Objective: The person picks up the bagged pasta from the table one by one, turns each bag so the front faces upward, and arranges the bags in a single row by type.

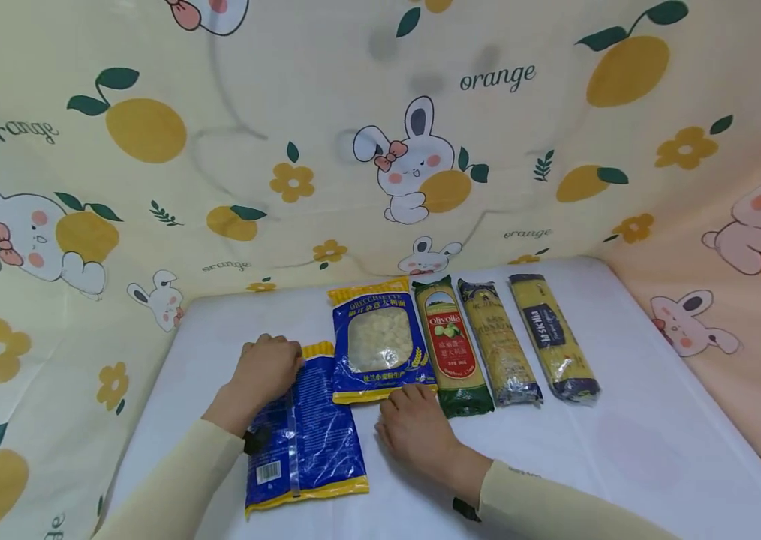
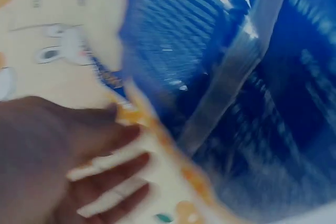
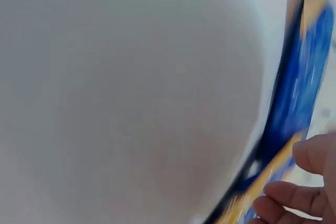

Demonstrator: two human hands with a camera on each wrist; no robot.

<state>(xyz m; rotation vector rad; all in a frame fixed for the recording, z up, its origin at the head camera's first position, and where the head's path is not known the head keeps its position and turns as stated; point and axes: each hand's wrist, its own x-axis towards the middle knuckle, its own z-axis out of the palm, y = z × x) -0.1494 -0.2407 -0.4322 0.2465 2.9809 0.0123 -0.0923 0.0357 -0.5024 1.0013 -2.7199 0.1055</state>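
My left hand (image 1: 271, 367) pinches the yellow top edge of a blue pasta bag (image 1: 323, 442), which lies back side up with a barcode and a pale centre seam. The left wrist view shows thumb and index finger at the bag's yellow edge, the other fingers spread below. Upright beside it lies the orecchiette bag (image 1: 383, 337), blue and yellow with a clear window. Relaxed fingers of my right hand (image 1: 417, 435) touch that bag's lower yellow edge near its right corner. In the blurred right wrist view, thumb and fingertips lie along a blue-and-yellow bag edge.
Right of the orecchiette bag, a row holds a green-and-red Olivoilà pasta pack (image 1: 451, 345), a golden spaghetti pack (image 1: 498, 341) and a pasta pack with a dark label (image 1: 551, 337). A white table (image 1: 651, 442) lies beneath. Behind hangs a rabbit-and-orange printed cloth (image 1: 326, 90).
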